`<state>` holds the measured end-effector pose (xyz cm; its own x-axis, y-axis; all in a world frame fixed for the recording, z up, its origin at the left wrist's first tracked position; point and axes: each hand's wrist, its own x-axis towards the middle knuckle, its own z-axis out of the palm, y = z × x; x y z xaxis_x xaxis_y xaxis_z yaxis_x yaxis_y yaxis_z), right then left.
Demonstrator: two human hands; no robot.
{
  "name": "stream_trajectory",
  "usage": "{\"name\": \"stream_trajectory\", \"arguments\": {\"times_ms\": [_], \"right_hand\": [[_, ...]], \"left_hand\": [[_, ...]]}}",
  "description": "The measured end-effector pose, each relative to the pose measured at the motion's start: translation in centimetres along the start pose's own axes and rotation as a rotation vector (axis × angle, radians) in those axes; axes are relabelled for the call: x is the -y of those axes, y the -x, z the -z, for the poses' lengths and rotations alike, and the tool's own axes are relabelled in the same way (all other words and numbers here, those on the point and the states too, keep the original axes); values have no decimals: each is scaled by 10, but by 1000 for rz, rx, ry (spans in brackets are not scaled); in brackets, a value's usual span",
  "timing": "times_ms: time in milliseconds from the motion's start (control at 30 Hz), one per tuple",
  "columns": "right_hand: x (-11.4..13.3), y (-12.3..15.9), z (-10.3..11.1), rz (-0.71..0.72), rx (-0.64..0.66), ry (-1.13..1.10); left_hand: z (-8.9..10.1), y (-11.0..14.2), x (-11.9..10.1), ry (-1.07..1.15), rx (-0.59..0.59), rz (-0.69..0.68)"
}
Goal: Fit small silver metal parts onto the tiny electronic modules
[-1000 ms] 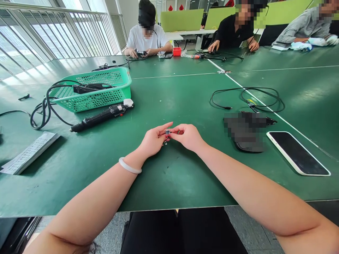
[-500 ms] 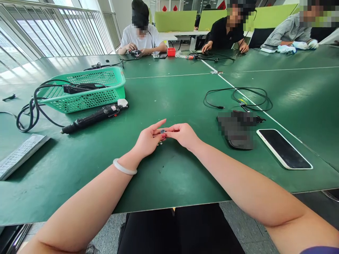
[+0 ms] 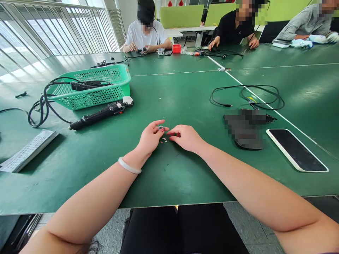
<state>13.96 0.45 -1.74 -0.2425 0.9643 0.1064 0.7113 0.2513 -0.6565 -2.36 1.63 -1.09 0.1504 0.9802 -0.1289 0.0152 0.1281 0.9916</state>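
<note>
My left hand (image 3: 149,137) pinches a small silvery-grey part (image 3: 161,128) between thumb and fingers; it is too small to tell its kind. A white band sits on the left wrist. Just to the right, my right hand (image 3: 186,137) hovers low over the table with its thumb and forefinger slightly apart, and nothing shows between them. Its fingertips are close to the left ones but not on the part. Below the fingertips lies a tiny whitish metal piece (image 3: 164,140) on the green table (image 3: 185,176), beside a tiny red speck (image 3: 161,142).
At left are a green basket (image 3: 100,97) with cables, a black electric screwdriver (image 3: 102,114) and a pale block with writing (image 3: 29,150). To the right lie a phone (image 3: 296,150), a blurred dark object (image 3: 246,132) and a cable (image 3: 254,86). Several people sit across the table.
My right hand has drawn back from the left, letting go of the small part. The view has shifted slightly, and the whitish piece now shows on the table.
</note>
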Motion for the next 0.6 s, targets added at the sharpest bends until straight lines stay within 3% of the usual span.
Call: {"name": "stream_trajectory", "arguments": {"times_ms": [67, 167, 333, 600], "right_hand": [[0, 1, 1, 29, 30, 45], [1, 2, 3, 22, 43, 54], [5, 3, 0, 52, 33, 53], [-4, 3, 2, 76, 66, 103]], "left_hand": [[-7, 3, 2, 132, 124, 41], [-12, 4, 1, 319, 171, 90], [-7, 1, -2, 489, 114, 99], [-5, -3, -1, 383, -18, 107]]}}
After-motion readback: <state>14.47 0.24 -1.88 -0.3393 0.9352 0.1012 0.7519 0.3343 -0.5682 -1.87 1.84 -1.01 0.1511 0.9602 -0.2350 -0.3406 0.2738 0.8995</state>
